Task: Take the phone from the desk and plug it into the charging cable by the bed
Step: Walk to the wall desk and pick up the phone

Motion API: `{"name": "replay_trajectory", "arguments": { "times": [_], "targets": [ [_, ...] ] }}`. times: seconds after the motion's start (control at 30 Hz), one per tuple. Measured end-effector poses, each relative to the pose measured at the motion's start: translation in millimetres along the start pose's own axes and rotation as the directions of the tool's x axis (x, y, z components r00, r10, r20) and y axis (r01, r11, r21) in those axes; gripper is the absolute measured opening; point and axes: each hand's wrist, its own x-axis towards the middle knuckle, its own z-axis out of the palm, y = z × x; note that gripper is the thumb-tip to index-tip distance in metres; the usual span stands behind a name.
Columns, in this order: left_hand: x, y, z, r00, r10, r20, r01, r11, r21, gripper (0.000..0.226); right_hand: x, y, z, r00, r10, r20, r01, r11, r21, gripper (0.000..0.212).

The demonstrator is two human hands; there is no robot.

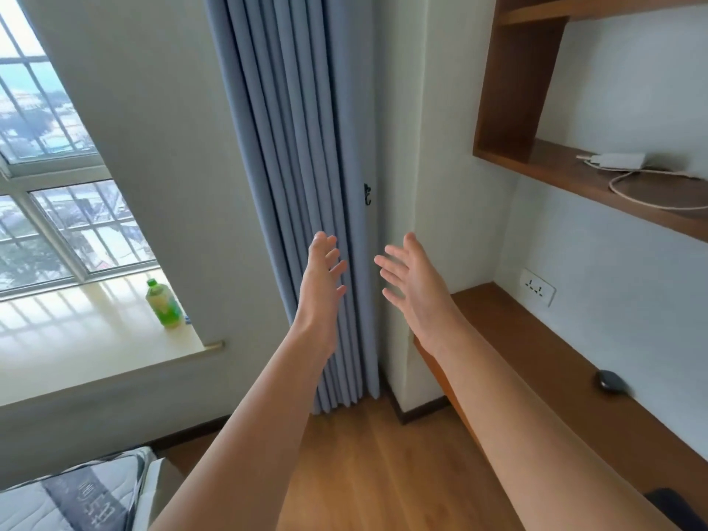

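Nearest, at the lower left, the corner of the bed (pixel 72 496) shows a quilted white mattress with a grey band. Wooden floor (pixel 356 473) runs between it and the long wooden surface (pixel 536 362) fixed along the right wall. At the lower right edge a dark rounded shape (pixel 678 507) pokes in over that surface; it is cut off by the frame and I cannot tell what it is. No phone can be made out anywhere on the surface. Farther along it sits a small dark rounded object (pixel 612 382), close to the wall.

Both bare forearms reach forward and up over the floor. The left hand (pixel 322 277) and the right hand (pixel 412 279) are raised side by side, apart from one another, palms turned inward, fingers spread; each grip is released and holds nothing.

Behind the hands hangs a pleated blue-grey curtain (pixel 302 178), gathered in the corner beside a white wall column. A white wall socket (pixel 538 287) is set just above the far end of the surface. On the windowsill (pixel 95 335) to the left stands a green bottle (pixel 163 303), upright. Higher on the right, a wooden shelf (pixel 567 178) carries a white charger (pixel 617 160) with a pale charging cable (pixel 647 193) looped beside it.
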Motion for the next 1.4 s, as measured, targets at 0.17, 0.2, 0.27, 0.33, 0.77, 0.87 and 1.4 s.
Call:
{"name": "replay_trajectory", "arguments": {
  "times": [0.17,0.2,0.27,0.33,0.77,0.87,1.4],
  "targets": [
    [64,-4,20,1.000,0.000,-0.014,0.000,1.000,0.011,0.055,72,-2,-17,1.000,0.000,-0.015,0.000,1.000,0.022,0.067],
    [73,-5,24,1.000,-0.002,-0.009,0.002,1.000,0.016,0.055,81,-2,-20,1.000,0.005,-0.021,-0.005,1.000,0.021,0.067],
    [90,-7,33,1.000,-0.007,-0.005,0.007,1.000,0.015,0.055,97,-4,-27,0.999,0.013,-0.037,-0.013,1.000,0.019,0.067],
    [108,-8,44,1.000,-0.012,0.013,0.012,1.000,0.016,0.056,110,-9,-38,0.998,0.014,-0.069,-0.012,1.000,0.026,0.066],
    [189,-42,152,0.880,-0.149,0.451,0.122,0.989,0.088,0.058,139,-28,-123,0.833,-0.094,-0.544,0.080,0.996,-0.049,0.060],
    [189,-59,178,0.802,-0.180,0.570,0.131,0.983,0.126,0.059,126,-22,-137,0.718,-0.090,-0.690,0.083,0.996,-0.044,0.055],
    [40,-132,256,0.212,-0.365,0.907,0.200,0.924,0.325,0.054,-55,16,-182,0.175,-0.026,-0.984,0.188,0.982,0.007,0.060]
  ]
}}
